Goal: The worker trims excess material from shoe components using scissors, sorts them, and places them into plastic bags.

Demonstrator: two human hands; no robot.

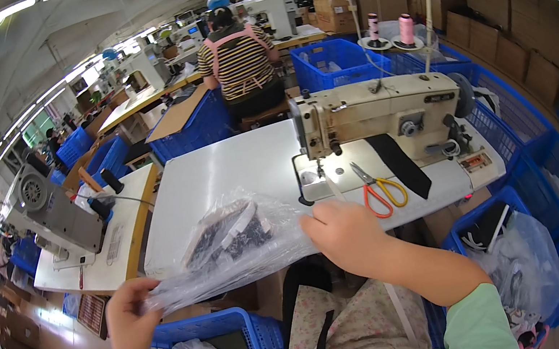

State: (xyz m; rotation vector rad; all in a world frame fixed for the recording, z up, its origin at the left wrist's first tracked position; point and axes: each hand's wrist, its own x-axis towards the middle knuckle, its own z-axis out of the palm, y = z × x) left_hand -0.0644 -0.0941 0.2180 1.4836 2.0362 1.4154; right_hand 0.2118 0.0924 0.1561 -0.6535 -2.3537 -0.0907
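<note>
A clear plastic bag (280,222) is stretched between my two hands over the front edge of the white sewing table (233,160). Dark pieces with white strips (234,233) show through the film, their kind blurred by it. My left hand (133,311) pinches the bag's left end between thumb and fingers. At the other end my right hand (348,237) is closed on the plastic. Just beyond the right hand lie scissors (378,189) with one red and one yellow handle, beside a black fabric strip (398,163). The sewing machine (373,116) stands behind them.
Below the table edge sits a blue crate (264,330) with plastic bags in it. More blue crates (548,205) line the right side. A second sewing machine (54,206) is at the left. Ahead, a person (236,61) in a striped top sits facing away. Thread cones (406,30) stand behind the machine.
</note>
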